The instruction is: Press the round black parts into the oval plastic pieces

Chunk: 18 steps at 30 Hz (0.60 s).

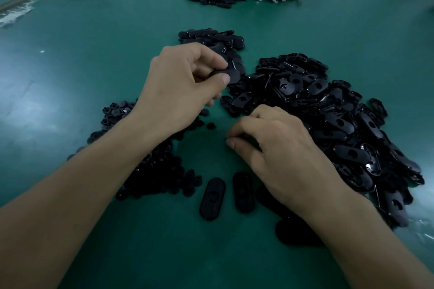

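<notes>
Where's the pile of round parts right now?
In the head view, the pile of round parts sits on the green table left of centre, beneath the left arm and just left of two loose oval pieces.

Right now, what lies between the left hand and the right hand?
Head view: between the left hand, which holds an oval piece, and the right hand lies green table with a few loose round black parts.

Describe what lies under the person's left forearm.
A pile of round black parts shows on both sides of the left forearm; the stretch beneath it is covered, so its contents cannot be seen.
</notes>
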Tool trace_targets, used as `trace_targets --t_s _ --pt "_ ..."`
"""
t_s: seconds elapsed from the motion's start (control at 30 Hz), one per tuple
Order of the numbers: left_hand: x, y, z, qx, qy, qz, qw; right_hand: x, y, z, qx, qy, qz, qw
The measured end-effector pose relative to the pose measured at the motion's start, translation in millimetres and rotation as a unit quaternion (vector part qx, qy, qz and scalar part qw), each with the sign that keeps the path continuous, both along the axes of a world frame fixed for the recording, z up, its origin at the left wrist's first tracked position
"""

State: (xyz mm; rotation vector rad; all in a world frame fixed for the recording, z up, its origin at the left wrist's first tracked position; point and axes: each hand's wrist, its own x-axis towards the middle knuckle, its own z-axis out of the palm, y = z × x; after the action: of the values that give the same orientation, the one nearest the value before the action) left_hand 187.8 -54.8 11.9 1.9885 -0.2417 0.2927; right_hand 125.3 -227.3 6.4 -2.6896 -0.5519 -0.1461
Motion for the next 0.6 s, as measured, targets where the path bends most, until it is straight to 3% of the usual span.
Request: trace_targets --t_s 0.2,0.4,0.6 --pt "-1.5 -1.0 -0.3 -0.074 0.06 -0.035 0.995 0.4 -0.7 -2.0 -0.012 -0.001 -0.009 1.0" --pt "-2.8 -3.2 3.6 -0.139 0.101 -0.052 0.984 -0.3 -12.6 -1.7 0.088 -0.038 -0.057 0.994" --pt "-5.6 -3.9 4.7 -0.145 0.114 -0.071 0.98 0.8 -22.6 -0.8 0.14 -0.129 -0.071 0.979"
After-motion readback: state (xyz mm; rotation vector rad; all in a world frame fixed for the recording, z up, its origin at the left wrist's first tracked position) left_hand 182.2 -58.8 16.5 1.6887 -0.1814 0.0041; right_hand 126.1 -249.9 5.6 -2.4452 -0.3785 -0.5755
